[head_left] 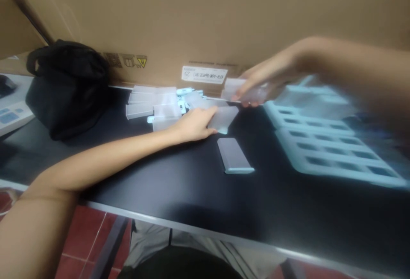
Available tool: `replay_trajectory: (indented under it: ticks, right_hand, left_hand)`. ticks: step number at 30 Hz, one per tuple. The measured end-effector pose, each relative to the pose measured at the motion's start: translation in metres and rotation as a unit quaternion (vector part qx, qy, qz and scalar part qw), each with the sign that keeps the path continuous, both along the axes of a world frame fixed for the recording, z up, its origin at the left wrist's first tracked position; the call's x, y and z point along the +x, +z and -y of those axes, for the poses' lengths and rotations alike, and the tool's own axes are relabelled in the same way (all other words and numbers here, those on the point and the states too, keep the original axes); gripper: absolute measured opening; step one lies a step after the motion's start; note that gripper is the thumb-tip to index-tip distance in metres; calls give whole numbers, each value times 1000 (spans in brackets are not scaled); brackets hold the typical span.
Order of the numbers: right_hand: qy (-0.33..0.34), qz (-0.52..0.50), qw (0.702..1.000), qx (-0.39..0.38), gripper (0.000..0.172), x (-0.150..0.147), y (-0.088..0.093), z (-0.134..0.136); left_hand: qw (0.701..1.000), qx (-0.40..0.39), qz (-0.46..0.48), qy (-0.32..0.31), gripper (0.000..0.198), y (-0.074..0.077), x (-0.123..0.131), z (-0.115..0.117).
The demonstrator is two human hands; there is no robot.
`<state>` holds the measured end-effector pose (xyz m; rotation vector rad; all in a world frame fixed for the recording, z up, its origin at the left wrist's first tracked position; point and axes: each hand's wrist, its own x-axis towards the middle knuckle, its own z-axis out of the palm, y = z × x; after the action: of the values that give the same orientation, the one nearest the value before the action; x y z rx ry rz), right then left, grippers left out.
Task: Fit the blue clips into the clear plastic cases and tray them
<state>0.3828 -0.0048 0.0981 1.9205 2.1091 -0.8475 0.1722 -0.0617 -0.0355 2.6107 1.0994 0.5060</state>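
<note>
My left hand (192, 124) reaches across the black table and pinches a frosted clear plastic piece (224, 119) lying flat at the edge of a pile. My right hand (262, 78), blurred by motion, is closed on another frosted clear plastic piece (235, 89) just above the table near the cardboard wall. A pile of several similar clear plastic pieces (153, 104) lies left of both hands. A flat grey rectangular piece (235, 156) rests alone on the table in front of my left hand.
A pale blue tray with rows of slots (323, 142) lies at the right. A black bag (68, 87) stands at the left. A big cardboard box (205, 18) forms the back wall. The table's front edge (192, 228) runs near my lap.
</note>
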Motion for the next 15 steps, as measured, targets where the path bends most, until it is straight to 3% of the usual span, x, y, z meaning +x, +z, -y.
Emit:
replay_trajectory:
  ticks: [2, 3, 6, 10, 13, 15]
  right_hand:
    - [-18, 24, 996, -85, 31, 12, -6, 1]
    - [-31, 28, 996, -84, 29, 19, -12, 1]
    - [-34, 55, 997, -52, 35, 35, -37, -3]
    - [-30, 80, 996, 0, 62, 52, -67, -12]
    - [-18, 90, 994, 66, 78, 62, -80, -21]
    - [31, 89, 985, 142, 78, 63, -82, -25]
  left_hand:
    - [1000, 1, -7, -6, 32, 2, 0, -2]
    - [1000, -3, -8, -10, 31, 4, 0, -3]
    - [999, -9, -8, -37, 35, 8, 2, -3]
    - [998, -15, -18, -52, 31, 9, 2, -3]
    - [998, -20, -23, -62, 26, 9, 2, -7]
    - [997, -15, -23, -78, 23, 8, 1, -10]
